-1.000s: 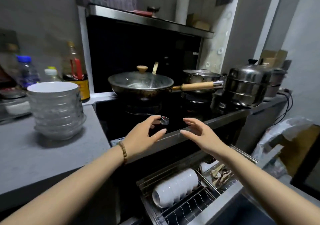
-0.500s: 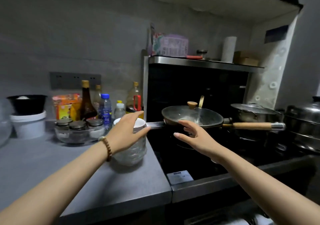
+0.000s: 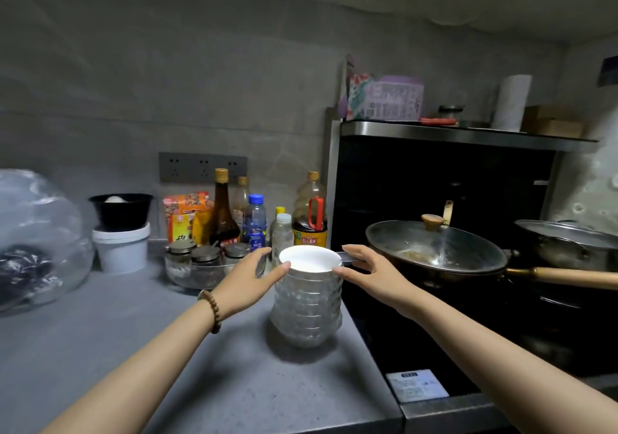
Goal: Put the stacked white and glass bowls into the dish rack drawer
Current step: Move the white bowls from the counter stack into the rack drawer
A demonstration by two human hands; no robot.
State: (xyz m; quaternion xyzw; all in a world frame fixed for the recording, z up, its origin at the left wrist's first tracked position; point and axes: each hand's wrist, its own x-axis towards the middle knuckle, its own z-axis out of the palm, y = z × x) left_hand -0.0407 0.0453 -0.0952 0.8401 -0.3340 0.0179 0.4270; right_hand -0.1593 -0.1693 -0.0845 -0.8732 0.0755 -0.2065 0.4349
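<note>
A stack of clear patterned glass bowls with a white bowl on top stands on the grey counter, close to its right edge beside the stove. My left hand cups the left side of the stack's top, thumb on the white rim and fingers behind it. My right hand holds the right side, with the rim between thumb and fingers. The stack rests on the counter. The dish rack drawer is out of view.
A lidded wok with a wooden handle sits on the black stove just right of the stack. A tray of spice jars, bottles, a white tub and a clear bag line the counter's back and left.
The view swung from the open drawer up and left to the counter. Both hands moved to the bowl stack and closed on either side of its top.
</note>
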